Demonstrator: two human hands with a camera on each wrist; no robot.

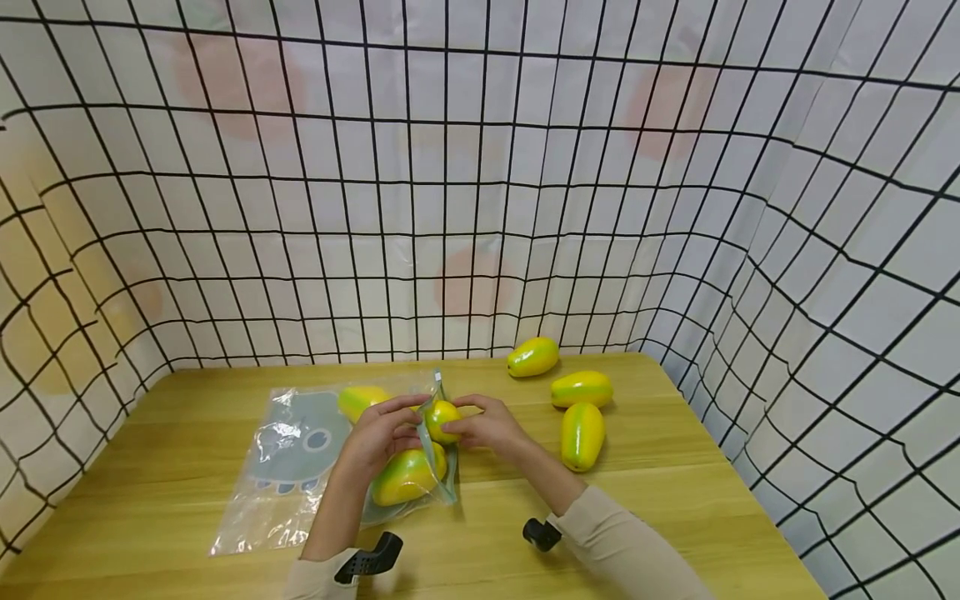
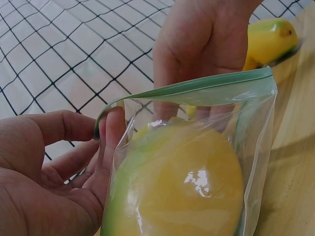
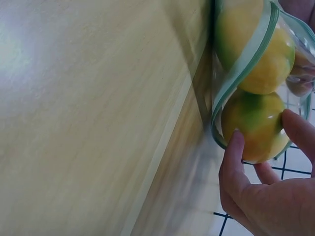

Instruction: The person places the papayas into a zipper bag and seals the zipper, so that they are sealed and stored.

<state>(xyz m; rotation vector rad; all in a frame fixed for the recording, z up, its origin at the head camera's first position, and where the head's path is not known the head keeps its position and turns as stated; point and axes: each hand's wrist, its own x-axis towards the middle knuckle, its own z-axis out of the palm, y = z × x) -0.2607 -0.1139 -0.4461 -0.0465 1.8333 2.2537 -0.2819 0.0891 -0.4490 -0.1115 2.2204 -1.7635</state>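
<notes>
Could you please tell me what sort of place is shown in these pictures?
Perhaps a small booth set up for practice or filming: a black net, with pale sheeting behind it, runs along the back and both sides of a wooden table. Loose yellow fruits lie on it.

- I see the bag [image 1: 296,446] on the table [image 1: 480,542], left of centre.
- In its mouth, one fruit [image 1: 444,423] sits between left hand [image 1: 381,435] and right hand [image 1: 489,425].
- Three loose fruits [image 1: 582,389] lie right of both hands.
- Behind the table: netting [image 1: 446,179].
</notes>
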